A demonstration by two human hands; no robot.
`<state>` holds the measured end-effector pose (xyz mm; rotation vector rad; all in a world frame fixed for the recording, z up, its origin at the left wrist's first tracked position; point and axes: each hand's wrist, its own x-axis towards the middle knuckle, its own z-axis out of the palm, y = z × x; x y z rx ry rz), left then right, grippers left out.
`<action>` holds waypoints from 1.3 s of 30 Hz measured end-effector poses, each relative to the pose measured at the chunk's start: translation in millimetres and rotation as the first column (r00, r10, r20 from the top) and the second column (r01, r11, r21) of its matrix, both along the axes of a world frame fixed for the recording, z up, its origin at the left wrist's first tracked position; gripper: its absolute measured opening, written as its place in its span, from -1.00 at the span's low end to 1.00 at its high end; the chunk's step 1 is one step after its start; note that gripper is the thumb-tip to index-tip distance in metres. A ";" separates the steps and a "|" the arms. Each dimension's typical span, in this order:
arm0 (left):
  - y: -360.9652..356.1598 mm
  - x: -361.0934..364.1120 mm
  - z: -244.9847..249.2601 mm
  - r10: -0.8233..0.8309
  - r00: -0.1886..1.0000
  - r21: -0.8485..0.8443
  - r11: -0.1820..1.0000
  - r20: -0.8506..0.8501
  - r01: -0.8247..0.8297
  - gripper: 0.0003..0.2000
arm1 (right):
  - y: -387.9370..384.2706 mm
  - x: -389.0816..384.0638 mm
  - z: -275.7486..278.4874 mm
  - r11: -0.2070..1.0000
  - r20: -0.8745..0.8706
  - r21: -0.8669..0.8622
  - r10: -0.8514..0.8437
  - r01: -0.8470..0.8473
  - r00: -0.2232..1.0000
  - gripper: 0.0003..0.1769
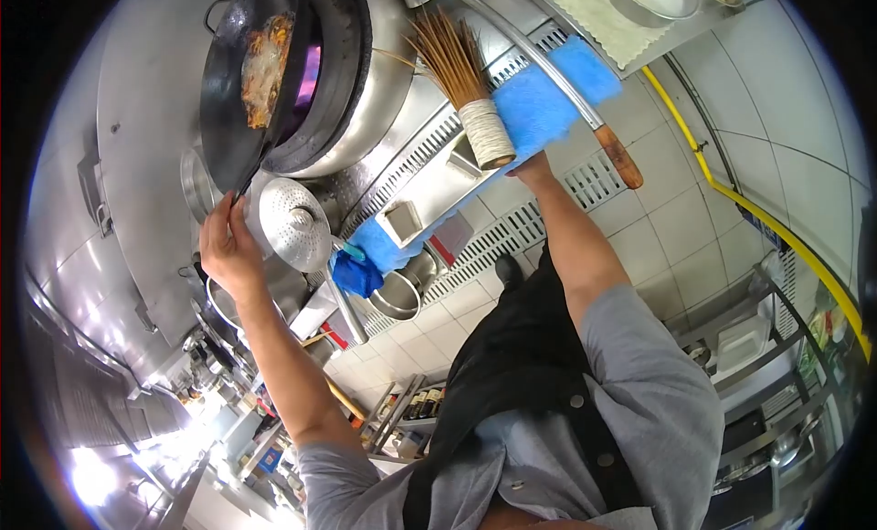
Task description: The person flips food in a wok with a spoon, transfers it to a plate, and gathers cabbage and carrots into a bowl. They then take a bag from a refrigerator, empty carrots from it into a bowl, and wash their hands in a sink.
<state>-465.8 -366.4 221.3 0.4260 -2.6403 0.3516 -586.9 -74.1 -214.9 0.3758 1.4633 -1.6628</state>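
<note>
My left hand is closed around the handle of a black wok. The wok tilts beside the burner, where a purple flame glows. Browned food lies in the wok. My right hand is at the counter's front edge, just below a blue cloth; its fingers are mostly hidden. A bamboo wok brush with a white-wrapped handle rests by that cloth. Across it lies a ladle with a wooden handle end.
A perforated metal skimmer sits right of my left hand. Square metal containers are set into the counter edge, near another blue cloth. A yellow hose runs along the right. A metal bowl stands at the top right.
</note>
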 end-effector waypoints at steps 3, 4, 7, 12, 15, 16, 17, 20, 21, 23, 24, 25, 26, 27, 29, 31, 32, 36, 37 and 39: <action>0.6 -1.5 1.1 -0.001 1.000 -0.037 0.999 0.021 0.001 -0.87 | 0.1 -4.0 15.7 0.995 -0.001 0.089 0.050 -0.050 0.999 -0.76; 0.7 -2.4 1.4 -0.009 1.000 -0.043 0.999 0.016 0.010 -0.87 | 0.8 -5.6 21.2 0.989 -0.022 0.119 0.090 -0.087 0.996 -0.76; 2.6 -3.6 1.3 -0.014 1.000 -0.040 0.999 0.011 0.015 -0.87 | 1.9 -4.7 19.2 0.985 -0.034 0.133 0.118 -0.113 0.992 -0.75; 5.6 -5.2 2.2 0.022 1.000 -0.011 1.000 0.002 -0.022 -0.86 | 0.3 -3.2 9.6 0.996 0.023 0.080 0.042 -0.044 0.999 -0.77; 3.5 -3.0 2.7 0.012 1.000 -0.017 1.000 -0.003 -0.012 -0.86 | -0.6 -0.9 6.9 0.992 -0.042 0.103 0.072 -0.068 0.996 -0.78; 2.8 -3.0 2.6 0.011 1.000 -0.017 1.000 -0.003 -0.011 -0.85 | -1.9 -1.3 5.7 0.994 -0.032 0.099 0.050 -0.047 0.998 -0.76; 2.8 -2.5 2.4 0.009 1.000 -0.016 1.000 0.000 -0.009 -0.85 | -1.7 1.0 0.7 0.995 -0.020 0.096 0.028 -0.026 0.999 -0.75; 1.2 -2.7 1.9 0.015 1.000 -0.020 1.000 -0.002 -0.016 -0.85 | -0.9 5.9 -7.5 0.982 -0.185 0.145 0.146 -0.120 0.972 -0.73; 2.0 -2.5 2.1 0.016 1.000 -0.020 1.000 -0.002 -0.016 -0.85 | -0.2 5.0 -6.7 0.982 -0.185 0.145 0.147 -0.121 0.972 -0.73; 4.1 -2.8 2.0 0.043 0.999 -0.004 0.999 0.005 -0.043 -0.86 | 1.4 1.9 -6.6 0.886 -0.272 0.343 0.411 -0.311 0.870 -0.70; 4.3 -3.0 1.6 0.042 0.999 -0.004 0.999 0.005 -0.042 -0.86 | 2.1 1.5 -7.2 0.886 -0.271 0.344 0.411 -0.311 0.870 -0.70; 4.4 -3.2 1.3 0.033 0.999 -0.007 0.999 0.005 -0.033 -0.86 | 3.1 1.3 -7.6 0.867 -0.301 0.374 0.449 -0.329 0.841 -0.71; 4.3 -3.3 1.2 0.024 1.000 -0.010 1.000 0.004 -0.024 -0.86 | 3.4 0.8 -6.6 0.847 -0.330 0.405 0.487 -0.345 0.809 -0.71; 4.8 -3.6 1.3 0.024 1.000 -0.011 1.000 0.004 -0.024 -0.86 | 3.0 0.4 -5.3 0.847 -0.330 0.404 0.487 -0.345 0.809 -0.71; 6.5 -4.6 1.2 0.024 1.000 -0.013 1.000 0.008 -0.024 -0.86 | 1.9 0.2 -2.9 0.885 -0.236 0.359 0.393 -0.296 0.889 -0.69; 6.6 -5.2 1.6 0.017 1.000 -0.018 1.000 0.010 -0.017 -0.86 | 1.0 -0.1 -0.3 0.927 -0.186 0.286 0.303 -0.244 0.935 -0.69; 6.6 -5.6 1.4 0.012 1.000 -0.023 1.000 0.011 -0.012 -0.86 | 0.5 -0.8 0.6 0.959 -0.129 0.214 0.215 -0.184 0.968 -0.69; 6.7 -4.8 0.7 0.013 1.000 -0.010 1.000 0.005 -0.013 -0.85 | 1.3 -2.4 10.1 0.968 -0.115 0.190 0.188 -0.164 0.976 -0.70; 6.0 -4.3 0.6 0.013 1.000 -0.015 1.000 0.011 -0.013 -0.85 | 3.2 -3.7 13.6 0.976 -0.089 0.165 0.161 -0.145 0.983 -0.71; 5.3 -4.4 0.1 0.014 1.000 -0.021 1.000 0.017 -0.014 -0.85 | 3.5 -5.1 16.0 0.982 -0.064 0.140 0.136 -0.126 0.989 -0.72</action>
